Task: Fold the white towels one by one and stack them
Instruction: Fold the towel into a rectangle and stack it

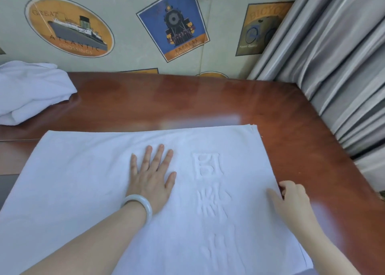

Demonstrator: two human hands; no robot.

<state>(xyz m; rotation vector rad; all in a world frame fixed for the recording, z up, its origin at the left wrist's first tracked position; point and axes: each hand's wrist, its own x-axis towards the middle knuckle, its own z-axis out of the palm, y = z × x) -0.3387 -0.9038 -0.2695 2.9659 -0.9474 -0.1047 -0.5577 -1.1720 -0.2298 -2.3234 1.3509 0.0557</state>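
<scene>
Two hands work one white towel [83, 181] spread on the glossy wooden table [187, 99]: the left hand [152, 178] presses flat, fingers splayed, while the right hand [291, 195] pinches its right edge. Pinning firmly should keep the soft, embossed terry square while folding. Beyond the left hand lies a crumpled towel [31, 91].

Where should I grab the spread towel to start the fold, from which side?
Take the spread towel by its right edge, coming in from the right, where the right hand pinches it: the edge lies straight and free on the table, while the left hand presses the middle flat.
</scene>
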